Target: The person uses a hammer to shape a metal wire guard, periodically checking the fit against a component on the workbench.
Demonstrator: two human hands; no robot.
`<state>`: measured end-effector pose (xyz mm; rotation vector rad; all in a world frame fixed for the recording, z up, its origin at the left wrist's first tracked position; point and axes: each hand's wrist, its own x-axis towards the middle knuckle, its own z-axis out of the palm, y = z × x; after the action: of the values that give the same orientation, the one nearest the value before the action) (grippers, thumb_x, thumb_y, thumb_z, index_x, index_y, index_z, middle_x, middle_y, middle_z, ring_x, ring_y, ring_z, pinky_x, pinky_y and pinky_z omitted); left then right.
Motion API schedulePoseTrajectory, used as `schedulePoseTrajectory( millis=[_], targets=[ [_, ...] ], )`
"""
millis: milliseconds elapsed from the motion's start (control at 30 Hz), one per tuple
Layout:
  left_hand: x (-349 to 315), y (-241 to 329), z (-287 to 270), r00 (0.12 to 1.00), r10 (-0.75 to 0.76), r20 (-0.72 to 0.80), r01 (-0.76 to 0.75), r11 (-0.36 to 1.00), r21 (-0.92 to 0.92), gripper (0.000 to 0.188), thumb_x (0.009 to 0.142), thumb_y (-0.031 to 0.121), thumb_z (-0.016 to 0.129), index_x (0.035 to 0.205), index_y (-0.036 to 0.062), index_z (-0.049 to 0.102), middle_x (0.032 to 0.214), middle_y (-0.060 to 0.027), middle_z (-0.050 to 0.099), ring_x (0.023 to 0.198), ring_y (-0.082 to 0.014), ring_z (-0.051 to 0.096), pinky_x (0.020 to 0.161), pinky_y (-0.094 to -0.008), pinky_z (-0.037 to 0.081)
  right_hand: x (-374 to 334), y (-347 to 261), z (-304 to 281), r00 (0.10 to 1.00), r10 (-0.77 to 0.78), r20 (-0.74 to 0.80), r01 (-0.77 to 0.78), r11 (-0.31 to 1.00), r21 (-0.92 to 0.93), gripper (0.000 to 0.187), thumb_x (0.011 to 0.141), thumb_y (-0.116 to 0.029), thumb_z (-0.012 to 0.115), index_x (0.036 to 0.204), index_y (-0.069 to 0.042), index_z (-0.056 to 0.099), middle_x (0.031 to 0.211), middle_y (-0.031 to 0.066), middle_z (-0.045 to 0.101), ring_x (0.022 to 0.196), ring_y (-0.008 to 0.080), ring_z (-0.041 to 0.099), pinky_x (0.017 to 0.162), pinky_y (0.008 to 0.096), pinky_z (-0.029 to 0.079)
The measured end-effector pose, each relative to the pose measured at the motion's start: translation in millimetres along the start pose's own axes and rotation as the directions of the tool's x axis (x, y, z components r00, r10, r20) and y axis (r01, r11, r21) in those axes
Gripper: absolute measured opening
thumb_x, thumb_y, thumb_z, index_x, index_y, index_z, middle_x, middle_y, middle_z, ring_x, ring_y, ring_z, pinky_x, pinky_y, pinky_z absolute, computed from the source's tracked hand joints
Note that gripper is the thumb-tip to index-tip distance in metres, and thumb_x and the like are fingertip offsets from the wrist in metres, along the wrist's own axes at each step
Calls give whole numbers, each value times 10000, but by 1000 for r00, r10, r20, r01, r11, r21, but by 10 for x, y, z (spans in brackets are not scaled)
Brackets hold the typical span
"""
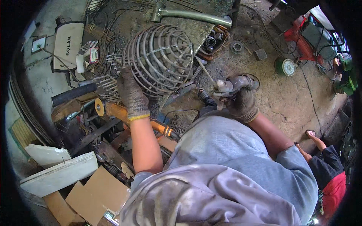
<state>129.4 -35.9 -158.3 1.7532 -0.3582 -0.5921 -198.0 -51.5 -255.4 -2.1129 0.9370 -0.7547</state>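
Observation:
A round cage point(158, 56) of curved metal bars, domed like a basket, lies in front of me on a metal plate point(201, 32). My left hand point(132, 90), in a dark knitted glove with a yellow cuff edge, is closed on the cage's near left rim; its fingertips are partly hidden. In my gloved right hand point(241, 103) is a welding electrode holder point(225, 86). A thin welding rod point(205, 71) sticks out of it toward the cage's right side, its tip close to the bars. I cannot tell whether they touch.
Beneath my left forearm lies an orange angle grinder point(117, 112). Beyond the cage are a metal hammer point(192, 16) and an orange crate point(215, 39) of metal parts. A wire spool point(285, 67) stands right. Cardboard point(98, 192) sits lower left; another person point(332, 180) is lower right.

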Motion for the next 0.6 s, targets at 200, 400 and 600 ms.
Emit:
schedulePoseTrajectory(
  millis=[200,400,600],
  targets=[
    [120,-197,-138,966,252,-64,-213,908,361,571,958,419,533,1250,-72,528,1193,-193,609,1045,-272,592,943,-366,437,-3,62,-4,998,42,43,-44,999,32,398,753,-208,721,1120,-83,630,1004,108,623,945,340,574,821,435,438],
    [-23,1,77,984,155,-86,-134,967,217,580,945,447,546,1226,-61,551,1181,-179,618,994,-270,616,880,-353,478,92,77,-64,996,-39,-84,49,991,121,473,805,-278,715,1189,-42,568,1071,139,606,980,359,564,878,416,430],
    [50,-72,-81,997,83,10,-83,997,6,589,914,470,612,1224,-28,561,1134,-140,644,962,-227,636,815,-357,518,135,165,-158,974,-29,-223,69,982,176,488,823,-323,708,1199,-57,548,1020,67,575,1003,277,560,928,405,408]
  ],
)
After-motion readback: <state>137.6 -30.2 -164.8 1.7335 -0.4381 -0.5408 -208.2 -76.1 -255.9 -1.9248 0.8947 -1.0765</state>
